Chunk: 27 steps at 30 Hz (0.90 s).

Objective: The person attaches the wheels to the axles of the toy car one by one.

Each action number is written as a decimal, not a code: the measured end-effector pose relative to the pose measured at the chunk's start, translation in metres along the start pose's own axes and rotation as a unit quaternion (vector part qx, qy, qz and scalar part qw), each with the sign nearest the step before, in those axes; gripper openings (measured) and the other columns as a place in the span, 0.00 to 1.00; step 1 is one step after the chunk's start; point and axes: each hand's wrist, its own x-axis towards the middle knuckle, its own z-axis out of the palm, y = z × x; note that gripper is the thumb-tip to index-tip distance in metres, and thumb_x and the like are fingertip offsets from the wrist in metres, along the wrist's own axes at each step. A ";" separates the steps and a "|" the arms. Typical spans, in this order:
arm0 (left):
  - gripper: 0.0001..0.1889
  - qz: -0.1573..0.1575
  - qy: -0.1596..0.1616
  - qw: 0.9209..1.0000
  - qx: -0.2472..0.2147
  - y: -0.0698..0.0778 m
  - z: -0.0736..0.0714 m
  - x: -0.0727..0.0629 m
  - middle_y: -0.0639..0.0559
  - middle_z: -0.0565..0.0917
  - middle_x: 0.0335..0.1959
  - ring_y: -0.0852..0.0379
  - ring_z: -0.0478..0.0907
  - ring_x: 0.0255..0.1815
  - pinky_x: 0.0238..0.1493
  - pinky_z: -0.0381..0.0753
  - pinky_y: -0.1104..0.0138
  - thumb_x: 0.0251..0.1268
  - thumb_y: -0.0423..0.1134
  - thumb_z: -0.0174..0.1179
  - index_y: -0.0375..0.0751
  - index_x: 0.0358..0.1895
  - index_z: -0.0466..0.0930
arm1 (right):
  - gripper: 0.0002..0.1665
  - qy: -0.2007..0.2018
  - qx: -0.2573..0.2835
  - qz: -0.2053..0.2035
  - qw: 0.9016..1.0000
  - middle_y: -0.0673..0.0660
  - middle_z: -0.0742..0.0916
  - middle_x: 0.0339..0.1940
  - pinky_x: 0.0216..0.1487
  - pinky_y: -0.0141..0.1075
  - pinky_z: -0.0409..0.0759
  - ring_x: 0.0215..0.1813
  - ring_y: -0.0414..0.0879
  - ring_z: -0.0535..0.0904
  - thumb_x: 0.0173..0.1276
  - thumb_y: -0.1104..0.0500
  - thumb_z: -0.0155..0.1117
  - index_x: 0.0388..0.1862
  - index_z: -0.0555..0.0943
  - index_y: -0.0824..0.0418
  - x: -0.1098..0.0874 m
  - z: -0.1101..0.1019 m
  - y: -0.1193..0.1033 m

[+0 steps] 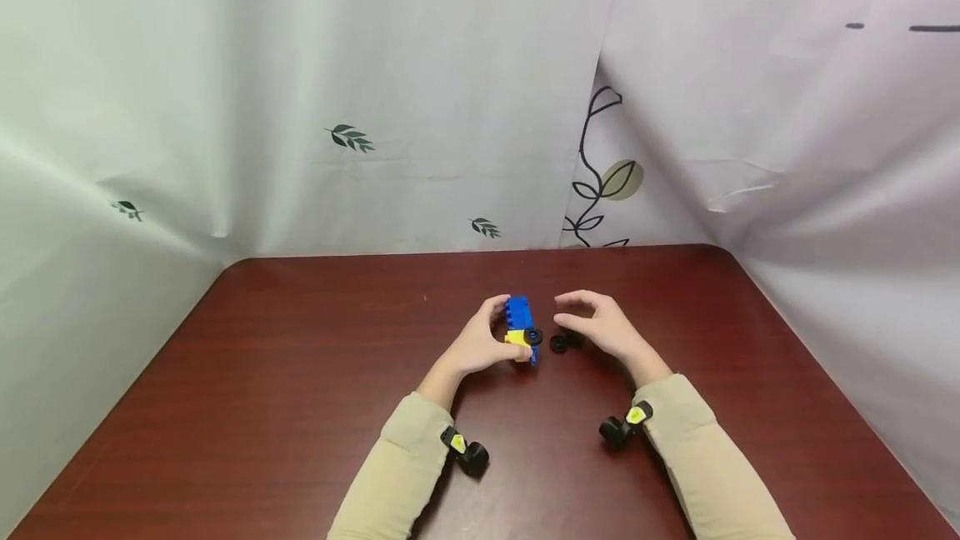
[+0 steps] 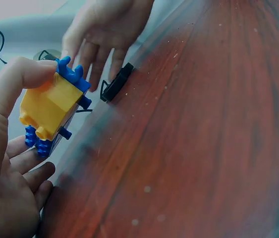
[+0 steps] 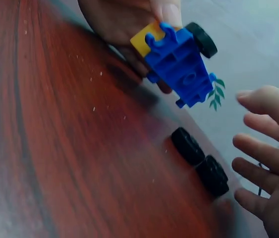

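My left hand [image 1: 474, 347] grips a small toy vehicle [image 1: 519, 315], thumb on one end and fingers at the other. It has a blue base [image 3: 179, 67] and a yellow block [image 2: 50, 104] on top. One black wheel [image 3: 202, 39] sits on an axle peg of the base, while other blue pegs show bare. To the right of the vehicle, my right hand [image 1: 606, 327] is held with fingers spread and apart from it, holding nothing. Beside that hand, two loose black wheels [image 3: 188, 146] lie on the table, close together; one wheel [image 1: 558, 344] is plainest in the head view.
A dark red-brown wooden table [image 1: 300, 390] lies under both hands. Pale cloth [image 1: 435, 90] with leaf drawings hangs behind it and along its sides. Each wrist carries a small black camera on a strap, one camera [image 1: 473, 459] at the left sleeve.
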 end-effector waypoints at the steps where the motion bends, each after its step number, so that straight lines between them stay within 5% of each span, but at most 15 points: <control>1: 0.51 0.001 -0.003 1.000 -0.001 0.000 0.000 0.000 0.43 0.65 0.69 0.47 0.62 0.71 0.70 0.61 0.51 0.43 0.44 0.73 0.44 0.72 0.53 | 0.26 -0.009 -0.007 0.001 1.000 0.63 0.81 0.57 0.52 0.47 0.79 0.55 0.55 0.77 0.63 0.53 0.66 0.58 0.77 0.64 0.001 0.000 0.004; 10: 0.51 0.003 -0.018 1.000 0.007 -0.002 -0.004 0.001 0.44 0.64 0.70 0.47 0.60 0.72 0.70 0.60 0.51 0.44 0.45 0.73 0.45 0.72 0.52 | 0.28 -0.078 -0.056 -0.008 0.995 0.62 0.75 0.64 0.67 0.57 0.63 0.67 0.58 0.67 0.54 0.51 0.72 0.53 0.79 0.59 0.003 -0.001 0.013; 27: 0.51 -0.003 -0.022 1.000 0.021 -0.001 -0.002 0.002 0.45 0.65 0.69 0.47 0.63 0.69 0.70 0.61 0.51 0.44 0.46 0.73 0.44 0.72 0.52 | 0.18 -0.104 -0.074 -0.021 0.992 0.66 0.70 0.67 0.66 0.61 0.60 0.70 0.64 0.61 0.50 0.53 0.75 0.39 0.82 0.56 0.002 0.000 0.019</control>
